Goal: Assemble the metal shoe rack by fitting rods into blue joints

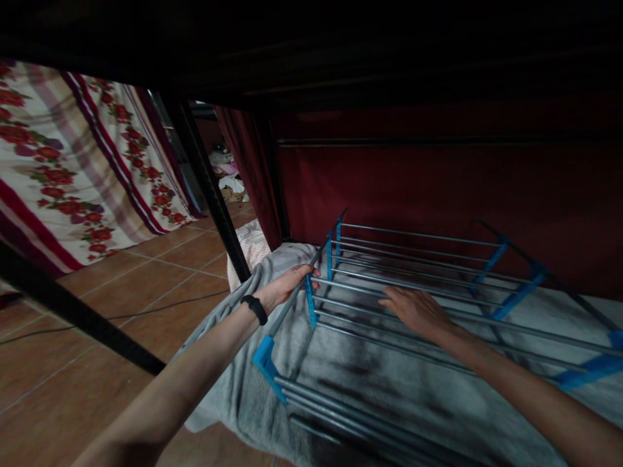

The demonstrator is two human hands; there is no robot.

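Note:
A rack of grey metal tubes [418, 235] with blue plastic connectors [311, 301] lies on its side on a grey blanket; it looks like a shoe rack. My left hand [294, 280], with a black band on the wrist, is closed around the side pole beside one connector. The fingers of my right hand [413, 312] are closed at a cross tube right of my left hand, the grip partly hidden under the palm. Nearest me, a blue corner connector [267, 363] joins the side pole to several tubes.
The grey blanket [257, 402] covers the bed under a dark overhead frame. A black bed post [214, 188] stands at left, with a floral cloth [97, 168] hanging beyond. A cable [165, 303] crosses the tiled floor [165, 266]. Dark red fabric [413, 188] lines the back.

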